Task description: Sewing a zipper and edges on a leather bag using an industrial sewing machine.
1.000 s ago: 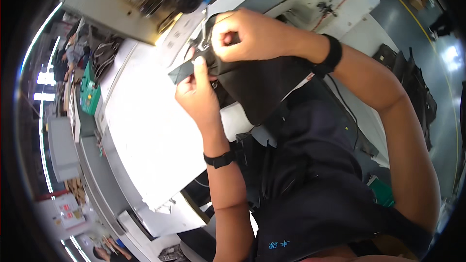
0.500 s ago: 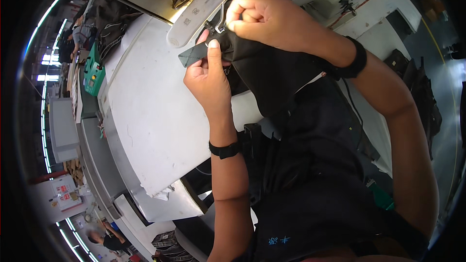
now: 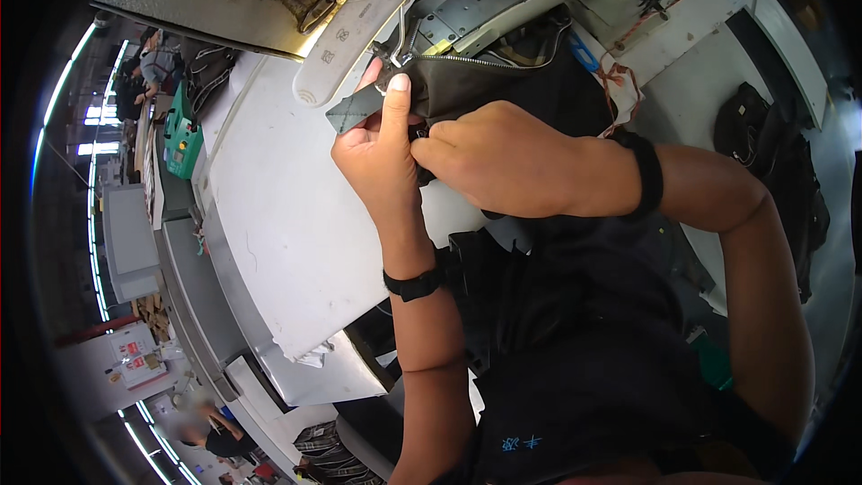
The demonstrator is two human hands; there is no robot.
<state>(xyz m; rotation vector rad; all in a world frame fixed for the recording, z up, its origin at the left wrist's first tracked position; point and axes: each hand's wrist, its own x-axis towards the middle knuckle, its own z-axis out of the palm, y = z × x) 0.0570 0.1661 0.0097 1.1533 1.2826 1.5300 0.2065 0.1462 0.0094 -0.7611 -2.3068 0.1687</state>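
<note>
A white desk (image 3: pixel 278 224) spreads toward 8 o'clock from the left hand (image 3: pixel 382 144), whose thumb and fingers pinch the dark cloth (image 3: pixel 462 90) lying at 2, with a grey strip (image 3: pixel 353 110) jutting out at 11. The right hand (image 3: pixel 516 162), up at the cloth's far edge half a second ago, has come down to 3 o'clock, curled; whether its grip pinches anything I cannot tell. That leaves the zip (image 3: pixel 476 60) uncovered between 1 and 2, the machine (image 3: pixel 242 22) beyond at 10.
</note>
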